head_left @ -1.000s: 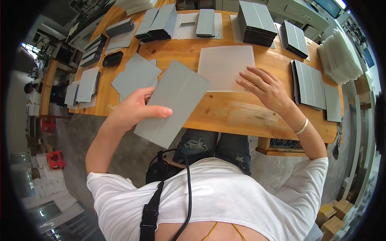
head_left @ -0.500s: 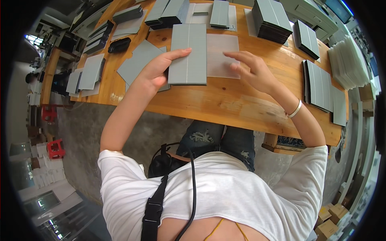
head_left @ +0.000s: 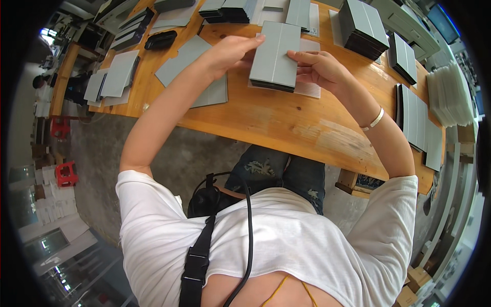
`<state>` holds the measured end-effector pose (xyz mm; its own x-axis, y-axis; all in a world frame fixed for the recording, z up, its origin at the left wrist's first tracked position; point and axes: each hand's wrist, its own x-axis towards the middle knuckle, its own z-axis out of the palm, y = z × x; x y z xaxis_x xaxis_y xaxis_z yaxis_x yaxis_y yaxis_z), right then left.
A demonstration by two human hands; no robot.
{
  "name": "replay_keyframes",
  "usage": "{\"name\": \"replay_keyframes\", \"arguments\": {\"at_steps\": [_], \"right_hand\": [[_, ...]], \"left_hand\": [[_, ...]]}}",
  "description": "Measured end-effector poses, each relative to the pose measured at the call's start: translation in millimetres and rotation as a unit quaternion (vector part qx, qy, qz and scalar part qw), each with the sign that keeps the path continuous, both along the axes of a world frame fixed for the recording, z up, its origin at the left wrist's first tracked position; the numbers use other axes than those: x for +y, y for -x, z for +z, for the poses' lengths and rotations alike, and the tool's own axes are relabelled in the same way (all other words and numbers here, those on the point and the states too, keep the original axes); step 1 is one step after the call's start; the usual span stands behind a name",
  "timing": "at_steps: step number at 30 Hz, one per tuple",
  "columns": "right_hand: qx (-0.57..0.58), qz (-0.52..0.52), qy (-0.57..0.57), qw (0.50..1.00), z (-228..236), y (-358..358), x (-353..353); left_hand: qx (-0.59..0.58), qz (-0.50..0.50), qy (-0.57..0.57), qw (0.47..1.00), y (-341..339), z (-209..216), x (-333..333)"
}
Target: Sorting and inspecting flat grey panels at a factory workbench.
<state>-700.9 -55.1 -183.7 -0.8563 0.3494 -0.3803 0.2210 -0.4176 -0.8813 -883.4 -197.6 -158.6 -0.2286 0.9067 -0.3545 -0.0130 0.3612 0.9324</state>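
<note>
Both of my hands grip a stack of grey rectangular panels [head_left: 276,53], dark along its edges and marked by a pale line down the top one. My left hand [head_left: 227,53] holds it by the left side, thumb on the upper corner and the other fingers partly hidden. On the right side, my right hand [head_left: 322,66] has its thumb over the edge with the fingers bent alongside. Beneath the stack a translucent ribbed sheet [head_left: 309,90] shows on the wooden table [head_left: 255,120]. I cannot tell whether the stack touches that sheet.
Loose grey sheets [head_left: 212,96] lie left of the stack, with a black case [head_left: 160,40] beyond. Taller panel stacks [head_left: 360,25] stand along the far side. To the right are more panels [head_left: 413,115] and a pile of white translucent sheets [head_left: 450,97].
The panel stack has moved right, over the ribbed sheet. My right hand, open and apart from it before, now grips its right side. My left hand has moved along with it.
</note>
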Motion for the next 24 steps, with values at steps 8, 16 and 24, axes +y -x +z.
{"name": "replay_keyframes", "arguments": {"at_steps": [8,16,24], "right_hand": [[-0.044,0.008,-0.070,0.997,0.3,4.9,3.8],[-0.039,0.007,-0.090,0.995,-3.6,19.2,1.0],[-0.118,0.041,-0.135,0.983,7.9,23.8,6.0]], "left_hand": [[0.599,-0.125,-0.094,0.785,10.1,-27.4,-32.8],[0.607,-0.138,-0.066,0.779,17.7,-43.4,-33.6],[0.594,-0.135,-0.080,0.789,17.8,-42.3,-33.5]]}}
